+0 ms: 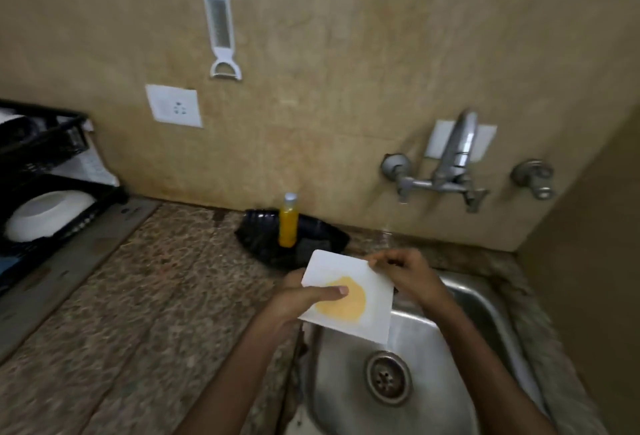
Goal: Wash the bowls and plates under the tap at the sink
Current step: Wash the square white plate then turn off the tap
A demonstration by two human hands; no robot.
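Square plate (349,299) held tilted over sink (450,382), left hand (298,299) thumb clamped on face, right hand (405,272) pinching far corner (yellow stain present). Risk: wet edges slipping, plate dropping.

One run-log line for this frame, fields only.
phase: washing | left hand: grips square plate | right hand: grips plate's far corner | plate: yellow stain, over sink | tap: running
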